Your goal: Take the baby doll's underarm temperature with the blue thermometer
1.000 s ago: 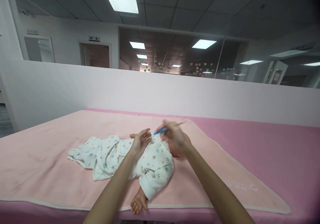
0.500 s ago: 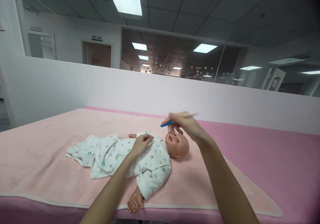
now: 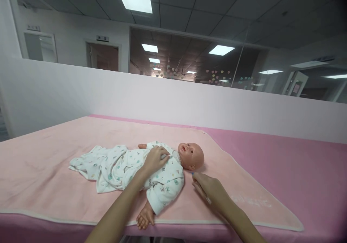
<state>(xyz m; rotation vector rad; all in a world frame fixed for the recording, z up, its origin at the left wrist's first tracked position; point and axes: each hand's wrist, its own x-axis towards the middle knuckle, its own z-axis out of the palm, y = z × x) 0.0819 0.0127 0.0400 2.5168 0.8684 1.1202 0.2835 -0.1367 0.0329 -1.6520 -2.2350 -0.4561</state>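
A baby doll [image 3: 191,156] lies on its back, its bald head to the right, dressed in a white patterned gown [image 3: 165,181]. Over the doll's chest is my left hand [image 3: 155,160], its fingers curled together; a small pale bit and a thin white line show at the fingertips, too small to name. My right hand [image 3: 211,190] is closed just in front of the doll's head, above the blanket. It grips a slim stick with a blue end [image 3: 192,173]; most of the stick is hidden by the fingers.
A peach blanket [image 3: 54,142] with a pale border lies under the doll on a pink padded surface [image 3: 284,156]. Behind it stands a low white wall [image 3: 162,98] with a window pane [image 3: 184,55] above.
My right hand has come down from above the doll's face to the near side of its head, with the stick in it. My left hand stays on the chest, its fingers more curled.
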